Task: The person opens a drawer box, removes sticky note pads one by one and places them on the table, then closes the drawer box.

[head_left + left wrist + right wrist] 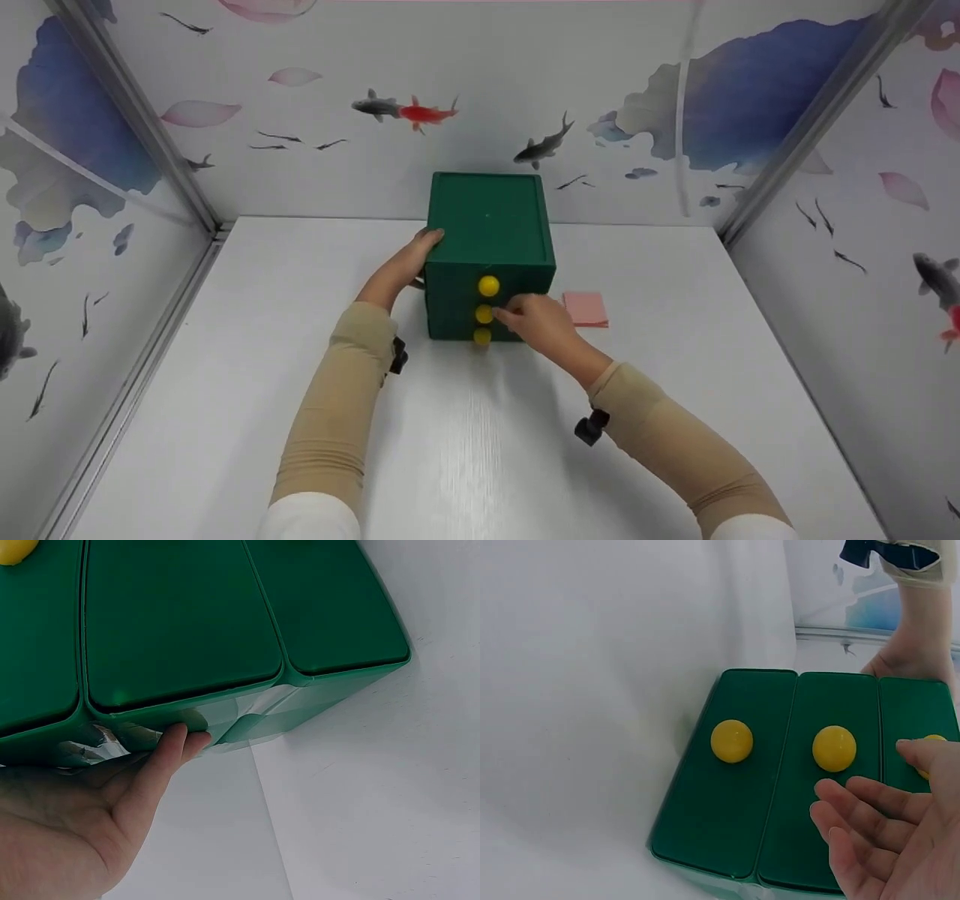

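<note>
A green three-drawer box (487, 217) stands on the white table with round yellow knobs down its front. The drawer fronts look flush. My left hand (409, 262) rests against the box's left side, and in the left wrist view its fingers (161, 757) lie along clear tape on that side. My right hand (544, 322) is in front of the drawers, its fingertips beside the middle yellow knob (484, 313). In the right wrist view the right hand (900, 825) has loosely bent fingers around nothing, and a finger partly hides the top knob (935, 738).
A stack of pink paper squares (585, 309) lies on the table right of the box, near my right hand. The patterned back wall (300, 180) rises behind the box, and side walls flank the table (247, 315).
</note>
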{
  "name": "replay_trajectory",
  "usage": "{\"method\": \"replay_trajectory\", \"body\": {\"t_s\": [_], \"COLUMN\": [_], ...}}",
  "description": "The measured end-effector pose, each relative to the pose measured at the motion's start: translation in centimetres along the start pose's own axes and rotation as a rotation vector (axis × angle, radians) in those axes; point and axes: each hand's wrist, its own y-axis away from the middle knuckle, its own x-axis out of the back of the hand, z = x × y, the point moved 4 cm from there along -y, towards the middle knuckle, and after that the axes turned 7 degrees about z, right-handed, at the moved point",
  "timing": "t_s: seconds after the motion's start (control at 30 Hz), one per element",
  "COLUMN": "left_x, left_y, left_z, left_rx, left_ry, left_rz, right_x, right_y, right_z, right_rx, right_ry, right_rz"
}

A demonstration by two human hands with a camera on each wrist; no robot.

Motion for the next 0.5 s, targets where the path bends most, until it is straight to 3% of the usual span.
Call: {"method": "replay_trajectory", "body": {"t_s": [0.5], "left_x": [0.1], "left_y": [0.3], "left_z": [0.1], "left_rx": [0.016], "left_ry": [-0.01], "left_rz": [-0.001], "right_x": [-3.0], "right_y": [-0.7], "right_z": [-0.3], "right_rx": [-0.066], "right_ry": [0.071], "right_rz": [-0.028]}}
